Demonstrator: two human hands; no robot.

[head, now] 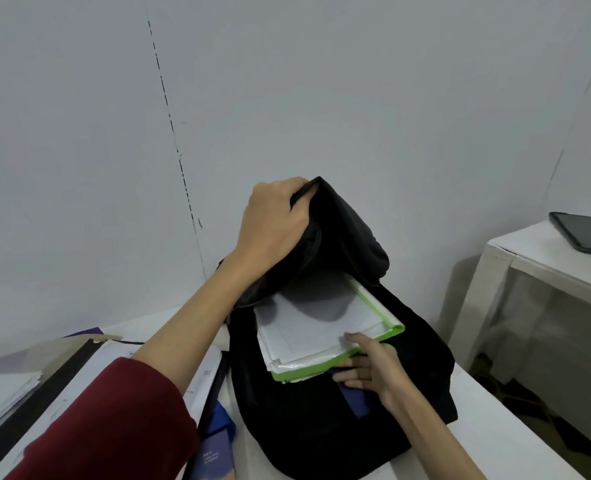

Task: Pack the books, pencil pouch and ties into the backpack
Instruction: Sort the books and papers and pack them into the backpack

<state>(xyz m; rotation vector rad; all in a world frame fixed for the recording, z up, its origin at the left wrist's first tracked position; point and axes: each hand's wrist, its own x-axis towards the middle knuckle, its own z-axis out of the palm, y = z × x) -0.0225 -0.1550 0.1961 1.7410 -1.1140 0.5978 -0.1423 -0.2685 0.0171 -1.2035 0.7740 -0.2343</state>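
With the left hand (273,216) gripping the backpack (342,393) flap up and the right hand (370,370) pinching a green-edged book (321,327) half inside, more books (79,368) wait on the surface (494,420); pouch and ties seemingly unseen.

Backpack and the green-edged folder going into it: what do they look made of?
Backpack: soft matte black fabric, likely woven synthetic; it folds and slumps where the left hand grips its flap. Green-edged folder: seemingly thin glossy plastic, translucent over white paper sheets; the right hand holds its edge.
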